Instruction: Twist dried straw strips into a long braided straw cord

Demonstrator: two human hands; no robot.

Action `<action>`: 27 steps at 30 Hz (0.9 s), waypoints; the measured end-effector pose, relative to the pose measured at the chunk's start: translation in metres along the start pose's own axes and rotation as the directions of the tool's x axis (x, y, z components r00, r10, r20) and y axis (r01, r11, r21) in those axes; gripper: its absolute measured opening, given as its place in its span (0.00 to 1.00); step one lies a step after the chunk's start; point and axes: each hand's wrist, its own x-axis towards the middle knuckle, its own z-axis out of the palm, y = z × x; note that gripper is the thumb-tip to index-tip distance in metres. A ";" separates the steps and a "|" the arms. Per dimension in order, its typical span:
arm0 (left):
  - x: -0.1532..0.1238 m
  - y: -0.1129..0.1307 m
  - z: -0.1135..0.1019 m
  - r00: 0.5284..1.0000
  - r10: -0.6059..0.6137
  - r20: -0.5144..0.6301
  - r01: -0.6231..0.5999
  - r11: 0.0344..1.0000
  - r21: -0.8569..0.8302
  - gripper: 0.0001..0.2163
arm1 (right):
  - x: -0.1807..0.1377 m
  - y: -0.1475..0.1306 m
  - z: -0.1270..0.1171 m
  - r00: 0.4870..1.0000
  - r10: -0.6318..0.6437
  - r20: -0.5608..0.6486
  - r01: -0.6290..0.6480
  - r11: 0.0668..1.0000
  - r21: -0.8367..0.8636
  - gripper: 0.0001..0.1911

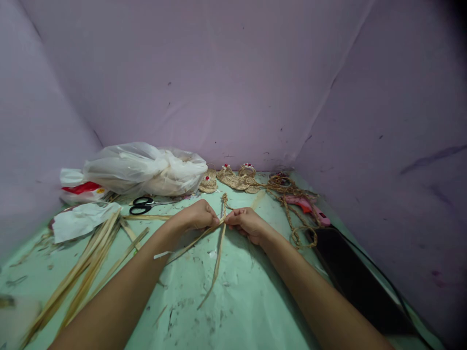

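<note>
At centre frame our left hand point(197, 216) and right hand point(247, 224) each pinch straw strands point(218, 253), grips pressed together, only a short braid point(224, 201) plaited, long loose ends left

A single head-worn view looks forward and down, close over a green table point(237, 301), edges probably distorted

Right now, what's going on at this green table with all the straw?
A person is braiding dried straw strips by hand. The left hand and right hand pinch a half-made braid between them, its loose strips trailing toward the person over the green table. More straw strips lie at the left, near black scissors and a plastic bag. Small woven pieces, coiled braided cord and a pink glue gun sit behind.
</note>
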 end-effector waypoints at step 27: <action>0.005 0.017 0.027 0.961 -0.275 -0.025 0.268 0.949 -0.167 0.07 | -0.001 0.003 0.003 0.999 -0.012 -0.044 0.014 0.999 0.030 0.02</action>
